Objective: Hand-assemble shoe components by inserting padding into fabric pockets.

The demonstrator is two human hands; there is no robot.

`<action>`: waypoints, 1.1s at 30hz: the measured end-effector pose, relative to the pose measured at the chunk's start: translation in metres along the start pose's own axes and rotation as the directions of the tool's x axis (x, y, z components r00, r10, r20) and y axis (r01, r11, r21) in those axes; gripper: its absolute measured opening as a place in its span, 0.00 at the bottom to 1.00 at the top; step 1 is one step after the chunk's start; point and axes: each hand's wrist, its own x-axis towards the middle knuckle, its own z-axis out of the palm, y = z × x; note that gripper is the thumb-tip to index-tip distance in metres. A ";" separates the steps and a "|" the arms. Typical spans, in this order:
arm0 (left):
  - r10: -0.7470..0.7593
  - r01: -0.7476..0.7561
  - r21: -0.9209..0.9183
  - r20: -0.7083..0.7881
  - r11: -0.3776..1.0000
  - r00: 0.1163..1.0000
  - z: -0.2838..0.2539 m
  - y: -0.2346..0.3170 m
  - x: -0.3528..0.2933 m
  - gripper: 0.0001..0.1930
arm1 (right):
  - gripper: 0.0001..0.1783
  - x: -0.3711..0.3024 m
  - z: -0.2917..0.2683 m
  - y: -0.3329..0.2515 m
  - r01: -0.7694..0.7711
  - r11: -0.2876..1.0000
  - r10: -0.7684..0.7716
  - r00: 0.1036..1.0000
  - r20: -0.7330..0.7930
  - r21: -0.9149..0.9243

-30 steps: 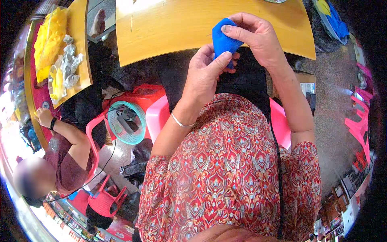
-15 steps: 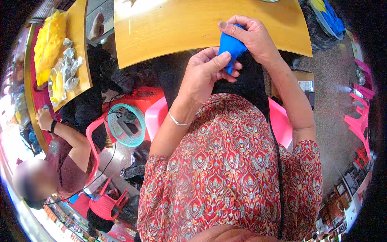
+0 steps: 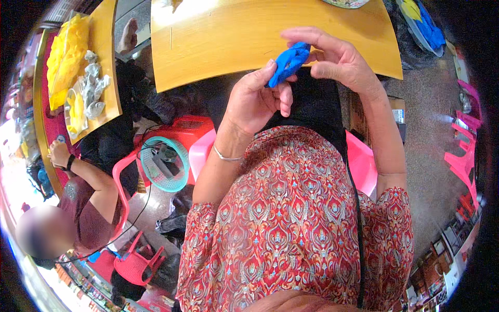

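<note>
A small piece of blue stretchy fabric (image 3: 289,63), bunched and folded, is pinched in my left hand (image 3: 257,93), the thumb on top and the fingers curled beneath. It slants up to the right over the near edge of the wooden table (image 3: 218,47). My right hand (image 3: 340,58) is at the fabric's upper end, its thumb and index finger spread apart. Some of its other fingers lie close behind the blue piece; whether they touch it, I cannot tell.
At left, a second table (image 3: 106,62) bears yellow fabric pieces (image 3: 67,57) and grey bundles (image 3: 93,86). A person (image 3: 93,203) sits beside it. A teal basket (image 3: 165,179) stands near a red stool (image 3: 189,125). A basin (image 3: 435,48) with blue and yellow fabric is at far right.
The blue piece went from a smooth cone held by both hands to a bunched, folded shape in my left hand. My right hand has loosened and moved right, its fingers spreading.
</note>
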 end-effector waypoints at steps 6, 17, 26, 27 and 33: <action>0.390 -0.222 0.523 -0.235 0.823 0.891 0.017 -0.003 -0.002 0.30 | 0.19 -0.004 0.003 0.013 -0.043 0.999 0.043 0.991 -0.124 0.005; 0.641 -0.417 0.620 -0.187 0.665 0.744 0.024 -0.011 0.001 0.16 | 0.19 0.004 0.024 -0.011 -0.006 0.932 -0.060 0.984 -0.170 -0.361; 0.589 -0.343 0.638 -0.218 0.690 0.778 0.035 -0.008 0.001 0.13 | 0.07 0.001 0.033 -0.003 0.036 0.939 -0.134 0.954 -0.268 -0.341; 0.601 -0.348 0.661 -0.198 0.665 0.774 0.033 -0.006 0.002 0.11 | 0.08 0.001 0.033 -0.002 0.037 0.930 -0.140 0.955 -0.261 -0.365; 0.651 -0.435 0.599 -0.197 0.672 0.733 0.033 -0.001 0.003 0.07 | 0.16 0.000 0.041 -0.006 -0.081 0.993 0.047 0.941 -0.335 -0.089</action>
